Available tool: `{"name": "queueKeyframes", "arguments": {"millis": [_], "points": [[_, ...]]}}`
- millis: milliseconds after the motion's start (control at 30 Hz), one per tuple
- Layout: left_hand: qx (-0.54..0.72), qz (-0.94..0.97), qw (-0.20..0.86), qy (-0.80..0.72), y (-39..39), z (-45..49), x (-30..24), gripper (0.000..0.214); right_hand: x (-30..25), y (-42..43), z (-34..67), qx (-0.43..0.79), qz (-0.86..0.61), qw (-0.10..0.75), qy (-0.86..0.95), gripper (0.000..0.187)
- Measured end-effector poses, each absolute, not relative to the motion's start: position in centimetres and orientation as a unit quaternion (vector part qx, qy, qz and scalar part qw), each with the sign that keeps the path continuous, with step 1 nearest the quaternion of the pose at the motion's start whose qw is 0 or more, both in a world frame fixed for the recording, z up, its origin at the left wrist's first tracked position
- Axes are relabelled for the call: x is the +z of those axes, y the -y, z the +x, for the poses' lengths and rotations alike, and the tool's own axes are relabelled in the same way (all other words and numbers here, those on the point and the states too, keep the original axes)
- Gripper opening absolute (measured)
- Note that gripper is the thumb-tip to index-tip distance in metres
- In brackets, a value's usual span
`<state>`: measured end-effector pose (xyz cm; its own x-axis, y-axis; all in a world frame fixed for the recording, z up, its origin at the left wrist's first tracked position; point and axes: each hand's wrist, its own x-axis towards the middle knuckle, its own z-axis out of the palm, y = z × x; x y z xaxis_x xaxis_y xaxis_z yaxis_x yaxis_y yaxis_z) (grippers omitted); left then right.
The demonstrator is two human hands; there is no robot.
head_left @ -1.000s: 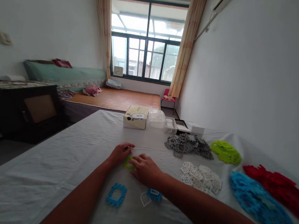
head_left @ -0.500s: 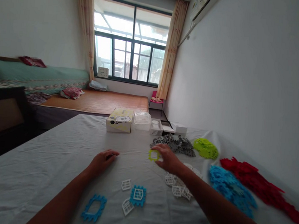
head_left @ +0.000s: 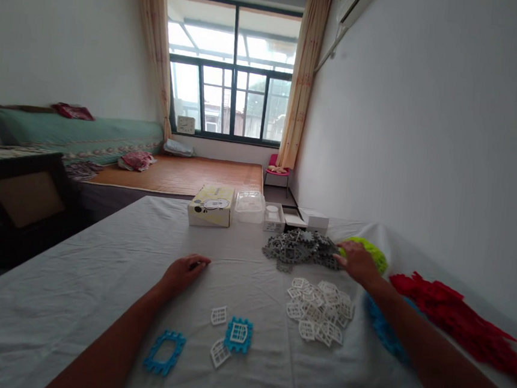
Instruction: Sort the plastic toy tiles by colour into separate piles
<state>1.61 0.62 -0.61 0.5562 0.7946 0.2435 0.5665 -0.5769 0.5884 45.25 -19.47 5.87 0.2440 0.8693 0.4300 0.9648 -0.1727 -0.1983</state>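
Note:
My left hand (head_left: 183, 272) lies palm down on the white tablecloth (head_left: 73, 286), fingers loose, holding nothing. My right hand (head_left: 358, 260) reaches far right to the near edge of the lime green pile (head_left: 375, 252). Its fingers are bent down between that pile and the grey pile (head_left: 301, 249), and what is under them is hidden. In front of me lie a blue open frame (head_left: 164, 352), a blue frame with a white grid insert (head_left: 238, 334) and two loose white grids (head_left: 218, 315). A heap of white grids (head_left: 320, 311) sits under my right forearm.
Blue pieces (head_left: 382, 331) and a long red pile (head_left: 455, 320) lie along the right side by the wall. A yellow box (head_left: 211, 205), a clear tub (head_left: 249, 205) and small white boxes (head_left: 274, 218) stand at the far table edge. A dark cabinet (head_left: 18, 197) stands left.
My right hand lifted a lime green frame from between my hands and swung it right, over the grey pile, to the green pile. My left hand has stayed on the cloth.

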Motion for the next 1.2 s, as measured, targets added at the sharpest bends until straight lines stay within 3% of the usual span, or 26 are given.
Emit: {"name": "queueKeyframes", "arguments": {"millis": [133, 233, 367, 500, 667, 833, 967, 1067, 1200], "points": [[0.253, 0.857, 0.226, -0.389, -0.4, 1.5, -0.5, 0.037, 4.7, 18.9, 33.9, 0.050, -0.573, 0.248, 0.779, 0.029], [0.260, 0.861, 0.226, -0.374, -0.1, 1.3, -0.4, 0.036, 4.1, 20.1, 26.5, 0.145, -0.488, 0.201, 0.837, 0.047], [0.267, 0.861, 0.232, -0.365, 0.1, 1.1, -0.3, 0.035, 3.5, 21.0, 23.2, 0.172, -0.513, 0.187, 0.820, 0.054], [0.266, 0.861, 0.232, -0.367, 0.1, 1.1, -0.2, 0.035, 3.2, 20.7, 23.9, 0.224, -0.524, 0.275, 0.774, 0.070], [0.262, 0.866, 0.226, -0.361, 0.2, 1.0, -0.2, 0.036, 2.2, 20.6, 24.5, 0.333, -0.532, 0.326, 0.707, 0.055], [0.257, 0.870, 0.215, -0.361, 0.1, 0.9, -0.4, 0.037, 2.3, 20.5, 24.9, 0.205, -0.594, 0.312, 0.713, 0.066], [0.254, 0.872, 0.216, -0.360, -0.1, 0.9, -0.5, 0.038, 3.8, 20.7, 25.8, 0.122, -0.563, 0.300, 0.761, 0.076], [0.252, 0.873, 0.219, -0.356, -0.2, 0.8, -0.5, 0.038, 4.9, 21.3, 26.3, 0.032, -0.536, 0.227, 0.813, 0.077], [0.249, 0.871, 0.225, -0.359, -0.3, 0.8, -0.4, 0.040, 5.4, 22.2, 26.3, -0.070, -0.509, 0.142, 0.846, 0.064]]}}
